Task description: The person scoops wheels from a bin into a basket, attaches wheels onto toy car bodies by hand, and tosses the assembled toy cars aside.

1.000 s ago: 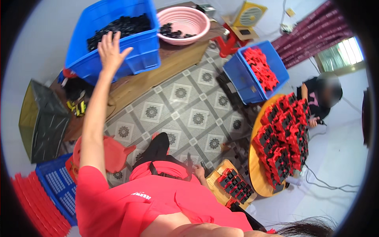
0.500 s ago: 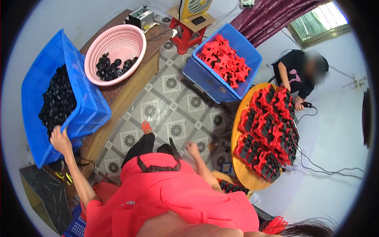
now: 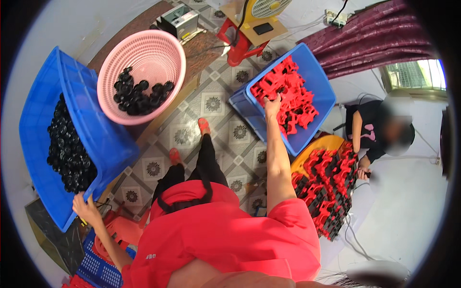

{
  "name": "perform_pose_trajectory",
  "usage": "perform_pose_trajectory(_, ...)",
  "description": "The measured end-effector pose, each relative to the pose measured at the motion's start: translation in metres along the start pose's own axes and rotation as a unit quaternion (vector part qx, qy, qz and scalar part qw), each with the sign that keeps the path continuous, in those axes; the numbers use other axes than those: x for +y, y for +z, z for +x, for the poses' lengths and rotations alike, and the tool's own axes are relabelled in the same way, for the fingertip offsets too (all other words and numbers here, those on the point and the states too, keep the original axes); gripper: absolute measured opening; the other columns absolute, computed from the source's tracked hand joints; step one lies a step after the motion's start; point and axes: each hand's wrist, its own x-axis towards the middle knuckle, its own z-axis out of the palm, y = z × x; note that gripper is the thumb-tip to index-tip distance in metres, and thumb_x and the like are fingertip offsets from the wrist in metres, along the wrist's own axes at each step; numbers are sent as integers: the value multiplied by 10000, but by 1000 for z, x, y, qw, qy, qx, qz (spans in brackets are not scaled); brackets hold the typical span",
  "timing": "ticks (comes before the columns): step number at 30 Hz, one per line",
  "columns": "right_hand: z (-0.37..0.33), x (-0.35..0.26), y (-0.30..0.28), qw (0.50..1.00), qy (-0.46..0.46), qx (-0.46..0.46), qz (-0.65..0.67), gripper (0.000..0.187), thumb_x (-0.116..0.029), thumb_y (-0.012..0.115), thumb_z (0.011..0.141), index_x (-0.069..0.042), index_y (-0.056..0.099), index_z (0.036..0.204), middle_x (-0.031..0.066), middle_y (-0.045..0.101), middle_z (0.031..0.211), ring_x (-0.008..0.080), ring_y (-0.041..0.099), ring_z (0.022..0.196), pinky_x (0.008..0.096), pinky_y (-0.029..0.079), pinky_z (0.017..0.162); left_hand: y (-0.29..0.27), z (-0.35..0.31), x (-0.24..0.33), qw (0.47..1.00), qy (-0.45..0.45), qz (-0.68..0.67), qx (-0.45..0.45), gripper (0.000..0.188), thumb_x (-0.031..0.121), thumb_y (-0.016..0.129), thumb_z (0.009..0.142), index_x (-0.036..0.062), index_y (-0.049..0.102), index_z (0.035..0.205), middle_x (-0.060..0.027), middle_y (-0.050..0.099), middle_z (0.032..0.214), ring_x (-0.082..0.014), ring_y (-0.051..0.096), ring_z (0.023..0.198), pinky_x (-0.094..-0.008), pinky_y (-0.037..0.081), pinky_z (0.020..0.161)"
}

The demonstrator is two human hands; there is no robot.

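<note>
My left hand point(image 3: 86, 209) grips the rim at the near corner of a big blue bin point(image 3: 108, 139) at the left. Glossy black round parts point(image 3: 69, 149) are heaped inside that bin. My right arm is stretched forward over the near rim of a second blue bin point(image 3: 322, 89). There my right hand point(image 3: 272, 104) is at the edge of a pile of red plastic parts point(image 3: 288, 86), some with black pieces. Its thumb and a finger are spread apart, and nothing shows held between them; the other fingertips are hard to make out.
A pink basket point(image 3: 141, 43) with black parts stands on a table beside the left bin. A round wooden table point(image 3: 307, 153) at the right carries red-and-black assemblies point(image 3: 326, 192). Behind it a person point(image 3: 370, 127) holds a corded tool. A fan point(image 3: 269, 7) stands on a red stool point(image 3: 235, 53).
My right hand has swung from beside my body forward to the red parts. My left hand stays at the left bin's rim. I have stepped, and the view has shifted.
</note>
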Motion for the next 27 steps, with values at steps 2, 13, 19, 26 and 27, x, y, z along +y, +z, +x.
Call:
perform_pose_trajectory(2, 31, -28, 20, 983, 42, -2, -176, 911, -200, 781, 716, -67, 274, 1460, 280, 298, 1462, 443, 347, 1322, 461, 362, 1062, -26, 0, 13, 997, -23, -16, -66, 370, 366, 592, 888, 66, 584, 1104, -122, 590, 1050, -324, 527, 1038, -421, 358, 923)
perform_pose_trajectory(13, 105, 14, 30, 976, -90, 74, -185, 551, -163, 813, 695, -5, 516, 1132, 245, 504, 1256, 390, 569, 1071, 445, 483, 912, -43, 96, 244, 983, 24, -181, 26, 472, 335, 579, 916, 21, 541, 1266, -136, 554, 1290, -323, 461, 1248, -442, 311, 1062)
perform_pose_trajectory(19, 58, -26, -50, 771, 201, -72, 600, 252, -223, 671, 897, -24, 606, 1036, 94, 644, 1047, 323, 635, 951, 395, 568, 837, 12, 136, 349, 893, 86, -414, -155, 430, 206, 712, 799, 45, 590, 1179, -114, 586, 1217, -309, 519, 1151, -401, 367, 1007)
perform_pose_trajectory(26, -77, -115, -68, 592, 244, -400, 656, 578, -422, 602, 862, -61, 491, 1300, 135, 558, 1279, 372, 605, 1014, 436, 573, 785, 52, 167, 358, 758, 154, -584, -245, 454, 169, 682, 835, 49, 548, 1252, -132, 563, 1261, -270, 541, 1162, -364, 399, 988)
perform_pose_trajectory(27, -85, -118, -68, 602, 180, -495, 600, 554, -417, 565, 879, -68, 486, 1303, 125, 552, 1291, 359, 606, 1011, 436, 571, 769, 47, 176, 344, 716, 133, -644, -236, 517, 204, 707, 812, 36, 536, 1270, -133, 554, 1284, -270, 532, 1185, -360, 392, 1001)
